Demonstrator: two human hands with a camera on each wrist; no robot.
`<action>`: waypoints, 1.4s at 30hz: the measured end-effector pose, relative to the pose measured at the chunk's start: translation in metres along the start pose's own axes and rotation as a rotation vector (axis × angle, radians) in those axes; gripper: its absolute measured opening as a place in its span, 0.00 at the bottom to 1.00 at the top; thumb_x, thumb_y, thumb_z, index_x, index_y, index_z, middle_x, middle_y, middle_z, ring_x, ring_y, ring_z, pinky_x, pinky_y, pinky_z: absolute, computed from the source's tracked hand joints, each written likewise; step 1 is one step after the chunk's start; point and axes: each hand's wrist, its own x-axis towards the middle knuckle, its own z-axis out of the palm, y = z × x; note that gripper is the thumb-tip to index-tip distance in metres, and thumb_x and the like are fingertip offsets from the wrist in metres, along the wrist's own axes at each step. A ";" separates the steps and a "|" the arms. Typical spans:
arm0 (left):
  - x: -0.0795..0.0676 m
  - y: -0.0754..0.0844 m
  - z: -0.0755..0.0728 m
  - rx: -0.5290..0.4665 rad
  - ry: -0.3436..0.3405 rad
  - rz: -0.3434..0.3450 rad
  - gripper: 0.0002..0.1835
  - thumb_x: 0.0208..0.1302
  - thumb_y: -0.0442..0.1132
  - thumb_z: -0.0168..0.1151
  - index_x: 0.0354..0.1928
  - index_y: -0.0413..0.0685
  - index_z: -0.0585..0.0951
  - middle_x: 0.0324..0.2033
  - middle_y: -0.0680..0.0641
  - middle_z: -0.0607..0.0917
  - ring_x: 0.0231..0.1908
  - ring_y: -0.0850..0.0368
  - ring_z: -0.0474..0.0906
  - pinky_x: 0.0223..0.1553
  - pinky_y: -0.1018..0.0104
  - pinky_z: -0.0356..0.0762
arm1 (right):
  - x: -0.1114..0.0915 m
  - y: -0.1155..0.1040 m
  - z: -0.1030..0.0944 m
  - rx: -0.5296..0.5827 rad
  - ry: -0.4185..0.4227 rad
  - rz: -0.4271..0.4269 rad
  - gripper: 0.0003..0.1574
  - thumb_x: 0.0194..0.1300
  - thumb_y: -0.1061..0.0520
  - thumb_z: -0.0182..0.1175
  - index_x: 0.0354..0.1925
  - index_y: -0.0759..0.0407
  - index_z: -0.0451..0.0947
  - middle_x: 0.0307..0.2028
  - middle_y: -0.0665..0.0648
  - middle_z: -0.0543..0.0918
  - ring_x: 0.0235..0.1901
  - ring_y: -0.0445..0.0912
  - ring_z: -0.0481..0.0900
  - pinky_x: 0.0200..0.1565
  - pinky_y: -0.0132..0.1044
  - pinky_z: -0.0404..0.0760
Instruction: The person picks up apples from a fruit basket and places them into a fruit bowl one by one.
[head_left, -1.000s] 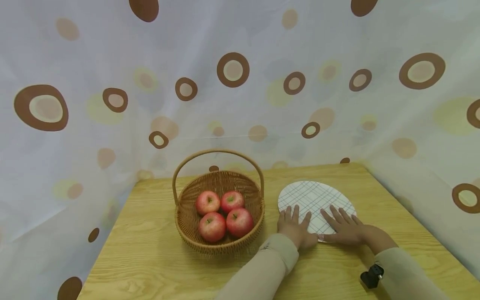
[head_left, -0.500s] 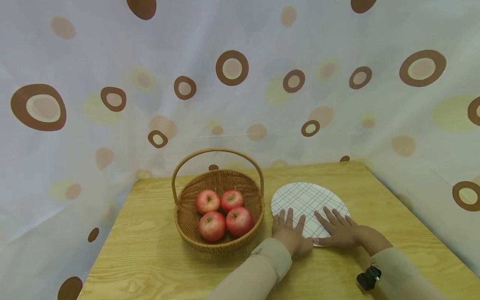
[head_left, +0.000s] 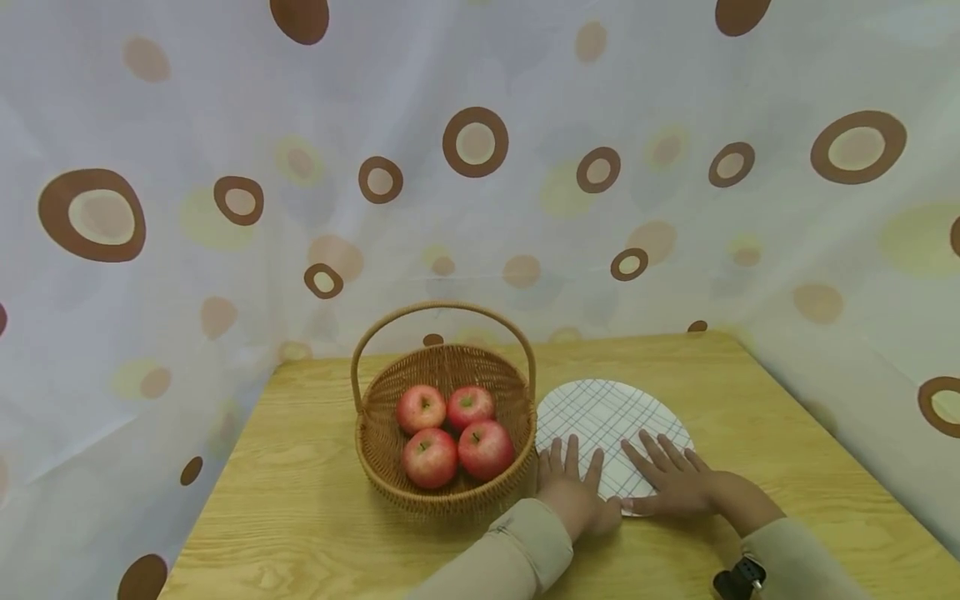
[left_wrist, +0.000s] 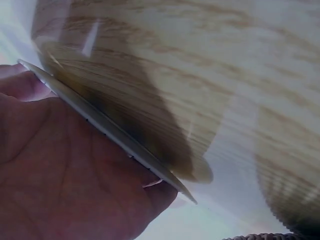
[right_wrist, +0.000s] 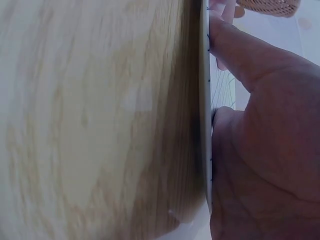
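Note:
A round white plate (head_left: 600, 412) with a thin grey-blue check pattern lies on the table, right beside the basket. My left hand (head_left: 573, 500) rests on its near left part, fingers spread and straight. On the near right part lies my right hand (head_left: 678, 483), also with spread fingers, and the two thumbs meet at the near rim. Both wrist views show the plate's rim (left_wrist: 105, 122) edge-on against the palms, above its shadow on the wood. A brown wicker basket (head_left: 375, 458) with a tall arched handle holds several red apples (head_left: 486, 450).
The wooden table (head_left: 285, 508) runs back to a hanging cloth (head_left: 480, 233) printed with brown rings and pale dots, which also closes off both sides. A small black device (head_left: 738, 579) sits at my right sleeve.
The plate has slid left and toward me under both hands, until its left edge overlaps the basket's rim in the head view. Basket and apples keep their place; the view shifts slightly.

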 end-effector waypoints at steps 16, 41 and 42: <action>-0.009 -0.009 0.010 -0.024 -0.027 -0.031 0.40 0.76 0.72 0.40 0.86 0.76 0.49 0.87 0.48 0.42 0.86 0.42 0.34 0.85 0.46 0.36 | 0.003 -0.007 0.013 0.027 0.004 -0.041 0.65 0.72 0.22 0.56 0.87 0.54 0.42 0.83 0.77 0.36 0.80 0.80 0.32 0.71 0.84 0.30; -0.045 -0.015 -0.019 -0.131 -0.077 -0.039 0.39 0.76 0.69 0.46 0.85 0.75 0.55 0.87 0.51 0.45 0.86 0.45 0.36 0.85 0.49 0.40 | -0.009 -0.032 0.013 0.041 0.015 -0.001 0.64 0.73 0.26 0.58 0.85 0.61 0.47 0.84 0.75 0.38 0.81 0.78 0.33 0.73 0.83 0.33; -0.044 -0.015 -0.019 -0.131 -0.081 -0.037 0.39 0.76 0.69 0.46 0.85 0.75 0.55 0.87 0.51 0.45 0.86 0.45 0.35 0.85 0.50 0.39 | -0.010 -0.031 0.014 0.048 0.023 -0.003 0.64 0.73 0.26 0.59 0.85 0.61 0.47 0.84 0.75 0.38 0.81 0.78 0.33 0.72 0.83 0.33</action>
